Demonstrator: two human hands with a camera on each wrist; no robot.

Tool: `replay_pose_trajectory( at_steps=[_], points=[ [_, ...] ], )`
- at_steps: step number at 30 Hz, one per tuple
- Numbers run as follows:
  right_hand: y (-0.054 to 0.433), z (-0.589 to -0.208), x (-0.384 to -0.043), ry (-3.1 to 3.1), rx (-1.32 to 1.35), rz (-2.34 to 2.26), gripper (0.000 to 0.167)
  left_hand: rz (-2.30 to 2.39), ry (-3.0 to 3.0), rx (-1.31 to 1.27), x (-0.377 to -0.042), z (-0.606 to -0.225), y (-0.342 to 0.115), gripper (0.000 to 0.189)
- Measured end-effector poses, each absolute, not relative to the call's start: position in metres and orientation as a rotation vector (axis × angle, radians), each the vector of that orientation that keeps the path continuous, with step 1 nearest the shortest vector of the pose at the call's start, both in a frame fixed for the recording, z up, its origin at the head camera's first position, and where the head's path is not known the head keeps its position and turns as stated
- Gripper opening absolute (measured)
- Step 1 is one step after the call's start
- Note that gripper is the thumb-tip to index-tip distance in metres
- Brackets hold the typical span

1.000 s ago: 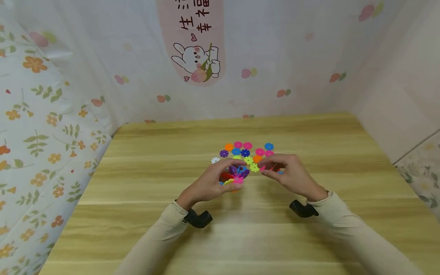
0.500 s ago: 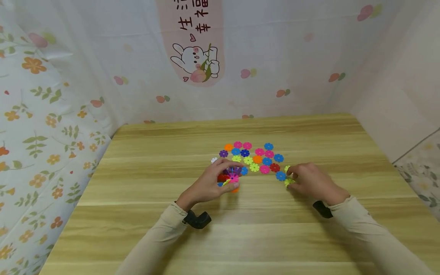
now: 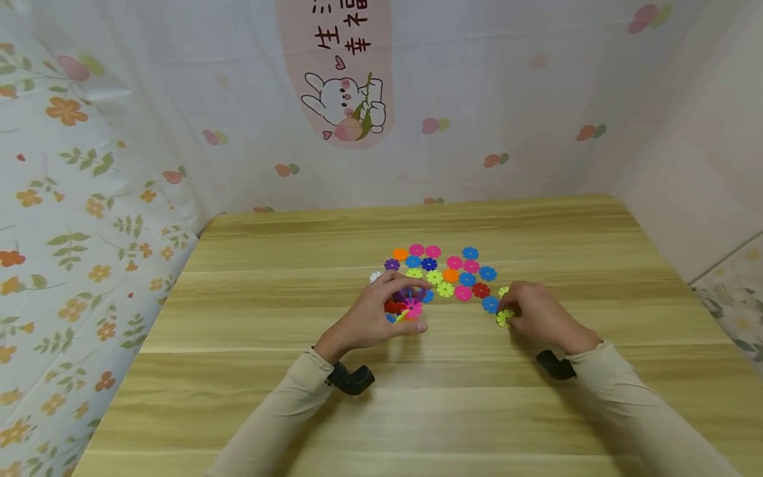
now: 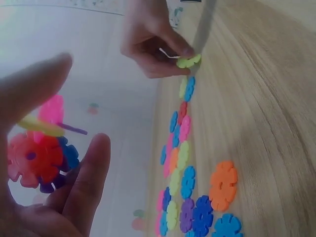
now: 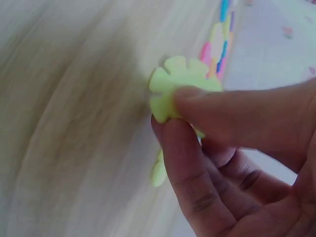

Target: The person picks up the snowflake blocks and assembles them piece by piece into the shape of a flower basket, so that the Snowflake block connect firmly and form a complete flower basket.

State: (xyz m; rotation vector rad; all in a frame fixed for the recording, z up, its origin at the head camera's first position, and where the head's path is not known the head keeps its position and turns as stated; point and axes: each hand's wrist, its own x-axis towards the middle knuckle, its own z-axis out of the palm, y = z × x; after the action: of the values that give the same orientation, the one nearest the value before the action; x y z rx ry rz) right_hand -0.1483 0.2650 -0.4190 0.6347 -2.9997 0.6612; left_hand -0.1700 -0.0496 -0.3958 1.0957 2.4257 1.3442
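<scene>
My left hand (image 3: 372, 318) cups a cluster of interlocked flower-shaped plastic discs, with its thumb and fingers curled around it. Red (image 4: 37, 158), pink, yellow, purple and blue discs show in that cluster in the left wrist view; the palm hides part of it. At the right end of the loose discs, my right hand (image 3: 545, 318) pinches a yellow-green flower disc (image 5: 170, 81) between thumb and index finger, tilted just off the tabletop. Another yellow-green disc (image 3: 504, 291) lies beside those fingers, partly covered by them.
Loose flower discs lie flat across the wooden table (image 3: 465, 411) between the hands: pink (image 3: 463, 293), blue (image 3: 490, 305), red (image 3: 481, 290), orange (image 3: 451, 275) and others. An orange disc (image 4: 223, 185) lies below the left hand. A printed curtain (image 3: 238, 79) hangs behind the table.
My right hand has moved right, away from the left hand, to the end of the loose discs and now pinches a yellow-green disc. The left hand stays nearly in place with its cluster.
</scene>
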Motion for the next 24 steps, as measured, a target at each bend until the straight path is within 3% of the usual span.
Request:
replay_pose_trajectory(
  at_steps=[11,24],
  points=[
    [0.237,-0.403,-0.150,-2.847,0.712,1.239,0.012,1.381,2.353,1.157,-0.175,-0.395,-0.046,0.063],
    [0.196,-0.386,-0.135,-2.605,0.687,1.460,0.015,1.428,2.298,1.127,-0.172,-0.399,-0.037,0.063]
  ],
)
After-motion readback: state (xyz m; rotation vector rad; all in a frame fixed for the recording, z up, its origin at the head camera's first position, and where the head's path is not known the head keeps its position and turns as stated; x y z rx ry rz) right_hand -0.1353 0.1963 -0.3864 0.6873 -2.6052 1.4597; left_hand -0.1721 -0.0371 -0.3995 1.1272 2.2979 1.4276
